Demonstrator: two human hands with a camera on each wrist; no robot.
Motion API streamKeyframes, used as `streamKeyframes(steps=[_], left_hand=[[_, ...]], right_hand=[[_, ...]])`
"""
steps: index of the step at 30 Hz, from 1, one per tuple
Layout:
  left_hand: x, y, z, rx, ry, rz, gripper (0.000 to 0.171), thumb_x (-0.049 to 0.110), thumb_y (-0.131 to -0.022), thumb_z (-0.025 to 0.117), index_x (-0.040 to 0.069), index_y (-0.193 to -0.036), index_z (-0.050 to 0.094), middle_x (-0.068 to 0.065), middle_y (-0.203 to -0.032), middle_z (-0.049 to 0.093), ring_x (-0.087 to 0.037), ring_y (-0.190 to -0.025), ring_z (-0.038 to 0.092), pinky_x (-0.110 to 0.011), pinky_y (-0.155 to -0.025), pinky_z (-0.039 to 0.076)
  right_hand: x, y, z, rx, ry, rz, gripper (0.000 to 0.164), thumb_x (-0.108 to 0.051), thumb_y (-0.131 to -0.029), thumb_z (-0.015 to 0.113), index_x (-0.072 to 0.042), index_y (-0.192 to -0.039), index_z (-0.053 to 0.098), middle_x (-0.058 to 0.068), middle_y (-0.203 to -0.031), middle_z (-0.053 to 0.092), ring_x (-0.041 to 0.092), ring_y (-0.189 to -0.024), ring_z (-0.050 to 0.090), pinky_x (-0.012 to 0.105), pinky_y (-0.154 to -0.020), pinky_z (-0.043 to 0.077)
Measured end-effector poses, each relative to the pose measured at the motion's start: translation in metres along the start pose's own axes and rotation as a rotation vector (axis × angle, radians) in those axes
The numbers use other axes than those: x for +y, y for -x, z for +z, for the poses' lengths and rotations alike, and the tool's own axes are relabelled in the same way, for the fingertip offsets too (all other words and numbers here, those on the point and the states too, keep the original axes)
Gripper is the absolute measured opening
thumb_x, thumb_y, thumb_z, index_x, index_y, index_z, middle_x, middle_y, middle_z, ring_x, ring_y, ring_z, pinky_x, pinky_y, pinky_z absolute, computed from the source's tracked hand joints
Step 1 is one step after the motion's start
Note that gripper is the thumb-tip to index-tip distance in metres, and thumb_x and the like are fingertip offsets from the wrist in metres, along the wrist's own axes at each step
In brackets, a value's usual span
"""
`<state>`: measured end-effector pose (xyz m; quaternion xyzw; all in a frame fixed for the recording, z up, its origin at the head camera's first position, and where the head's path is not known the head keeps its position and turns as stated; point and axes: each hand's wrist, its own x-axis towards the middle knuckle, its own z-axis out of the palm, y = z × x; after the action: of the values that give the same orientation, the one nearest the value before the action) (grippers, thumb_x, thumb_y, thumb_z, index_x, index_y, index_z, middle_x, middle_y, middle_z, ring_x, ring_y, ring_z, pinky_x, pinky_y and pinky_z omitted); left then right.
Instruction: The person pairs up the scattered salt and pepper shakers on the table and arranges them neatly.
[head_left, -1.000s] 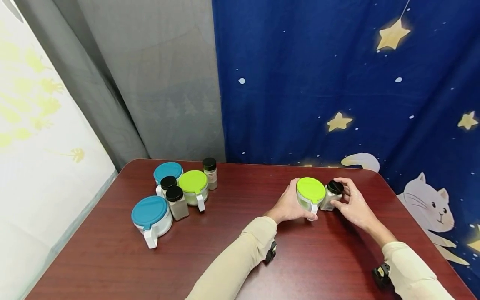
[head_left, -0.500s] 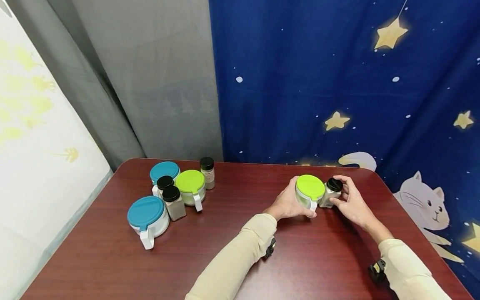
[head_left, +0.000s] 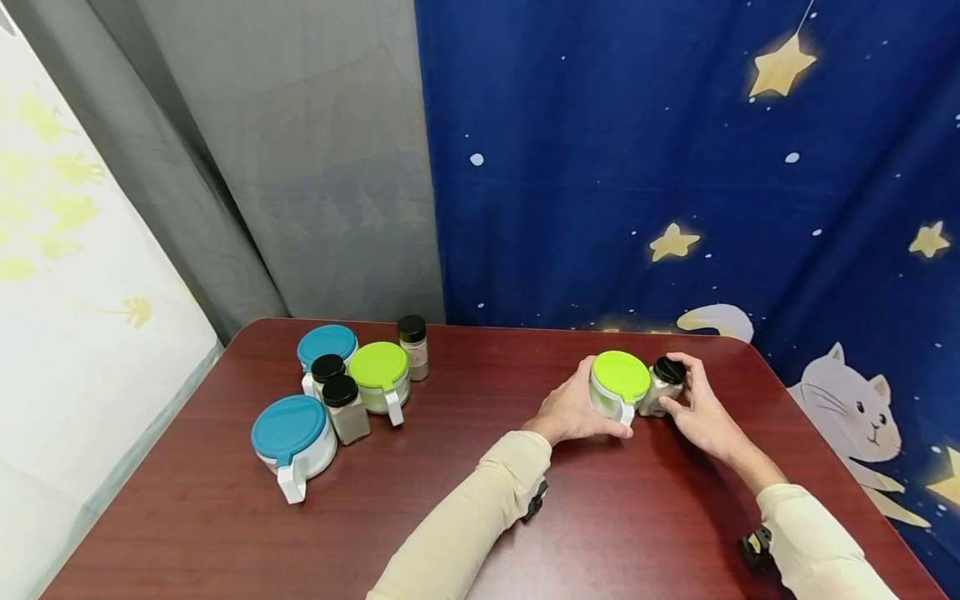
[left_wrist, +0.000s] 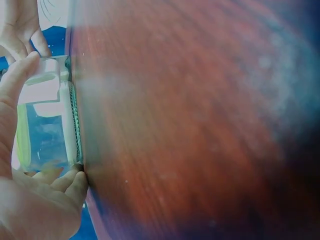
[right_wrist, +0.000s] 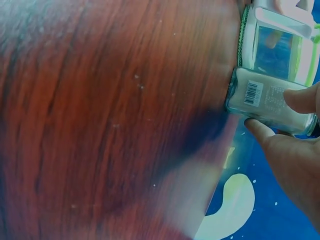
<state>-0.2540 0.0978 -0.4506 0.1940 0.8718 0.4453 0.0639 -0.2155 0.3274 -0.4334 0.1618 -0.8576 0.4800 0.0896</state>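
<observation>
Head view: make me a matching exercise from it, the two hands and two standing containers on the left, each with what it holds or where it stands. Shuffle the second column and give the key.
Column one:
1. left hand
2. right hand
3. slender bottle
4. nearer blue-lidded jar

Column two:
A. rightmost of the containers that no hand touches
B. holds a black-capped square jar
C. nearest the camera among the containers that no hand touches
D. holds a green-lidded jar

Right pairs: 1-D, 2-B, 3-A, 4-C
</observation>
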Motion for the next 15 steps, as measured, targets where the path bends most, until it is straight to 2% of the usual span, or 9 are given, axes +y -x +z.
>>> streamKeyframes(steps=[3,6,8,11,13,15], left_hand=[[-0.003,-0.004,0.005,-0.003,-0.015,-0.008,0.111,0.048,-0.058,0.099,0.036,-0.148,0.035,0.014,-0.117,0.059,-0.010,-0.099,0.057,-0.034,-0.085,0.048],[-0.004,-0.005,0.008,-0.008,-0.011,-0.013,0.114,0.046,-0.058,0.099,0.035,-0.150,0.033,0.013,-0.121,0.058,-0.010,-0.101,0.057,-0.033,-0.085,0.048],[-0.002,-0.001,0.007,-0.011,-0.005,-0.017,0.118,0.044,-0.059,0.099,0.030,-0.154,0.030,0.010,-0.130,0.055,-0.011,-0.107,0.057,-0.035,-0.088,0.048],[0.000,0.007,0.002,-0.013,-0.011,-0.024,0.128,0.041,-0.060,0.099,0.024,-0.160,0.021,0.003,-0.149,0.045,-0.014,-0.122,0.053,-0.037,-0.095,0.048],[0.000,0.013,-0.004,-0.010,-0.030,-0.029,0.132,0.042,-0.061,0.098,0.022,-0.162,0.015,-0.001,-0.159,0.034,-0.017,-0.131,0.049,-0.040,-0.099,0.048],[-0.002,0.017,-0.012,-0.005,-0.032,-0.032,0.133,0.042,-0.063,0.098,0.022,-0.163,0.013,-0.002,-0.162,0.030,-0.020,-0.135,0.047,-0.042,-0.101,0.047]], right_hand=[[0.002,0.002,0.001,0.009,0.003,-0.005,0.071,0.022,-0.092,0.054,-0.001,-0.150,0.018,0.035,-0.142,0.039,0.002,-0.124,0.040,0.007,-0.095,0.034],[0.002,0.003,0.002,0.014,0.038,0.003,0.072,0.019,-0.094,0.054,-0.003,-0.152,0.017,0.034,-0.142,0.040,0.018,-0.129,0.042,0.006,-0.097,0.030],[0.002,0.005,0.004,0.020,0.079,0.010,0.073,0.017,-0.094,0.056,-0.004,-0.152,0.017,0.033,-0.140,0.043,0.029,-0.127,0.045,0.006,-0.094,0.033],[0.001,0.007,0.005,0.032,0.125,0.015,0.081,0.015,-0.092,0.060,-0.005,-0.154,0.012,0.035,-0.137,0.044,0.041,-0.122,0.047,0.007,-0.092,0.034],[-0.002,0.007,0.004,0.059,0.136,0.014,0.085,0.015,-0.089,0.060,-0.004,-0.155,0.010,0.036,-0.141,0.039,0.047,-0.125,0.044,0.011,-0.097,0.033],[-0.005,0.008,0.001,0.101,0.140,0.005,0.087,0.015,-0.086,0.060,-0.002,-0.155,0.009,0.037,-0.145,0.032,0.051,-0.130,0.038,0.024,-0.109,0.029]])
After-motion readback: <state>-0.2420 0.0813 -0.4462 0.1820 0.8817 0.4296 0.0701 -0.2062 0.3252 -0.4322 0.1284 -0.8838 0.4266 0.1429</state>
